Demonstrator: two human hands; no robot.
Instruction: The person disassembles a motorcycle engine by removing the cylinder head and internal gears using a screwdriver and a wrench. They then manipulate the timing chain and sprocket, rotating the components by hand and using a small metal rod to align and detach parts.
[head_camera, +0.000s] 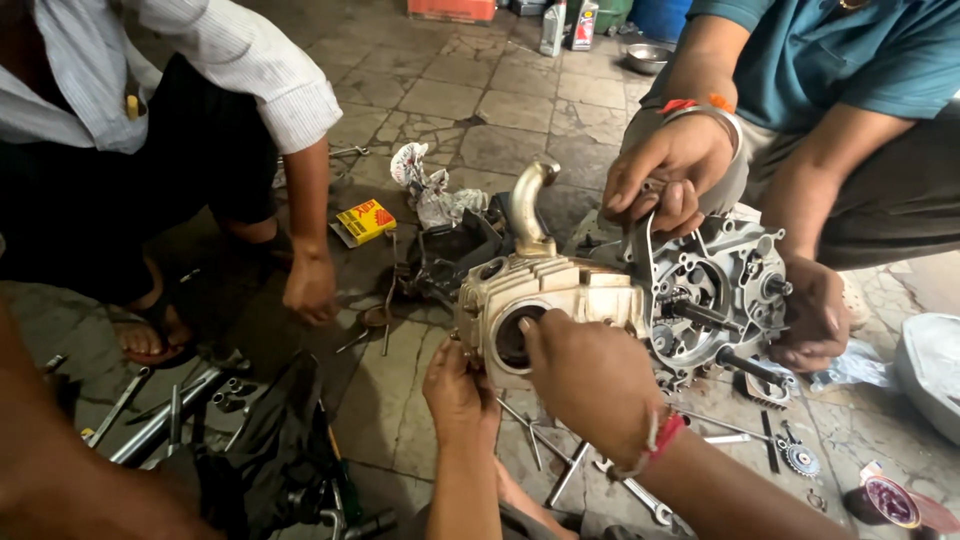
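A small motorcycle engine sits on the stone floor, with a dull gold cylinder block (565, 285) facing me and an open grey crankcase (715, 290) on its right. A curved metal pipe (530, 200) rises from the top of the cylinder. My left hand (460, 395) grips the cylinder's lower left corner. My right hand (590, 375), with a red thread at the wrist, presses on the cylinder's front beside the round bore. A person in a teal shirt holds the crankcase, one hand (670, 170) on top and the other hand (815, 315) at its right side.
A person in a white shirt squats at left, one hand (310, 290) hanging near the floor. Rods and wrenches (160, 420) lie at lower left, a spanner (640, 495) and a sprocket (800, 458) by my arms. A yellow box (366, 220) and a rag (430, 190) lie behind the engine.
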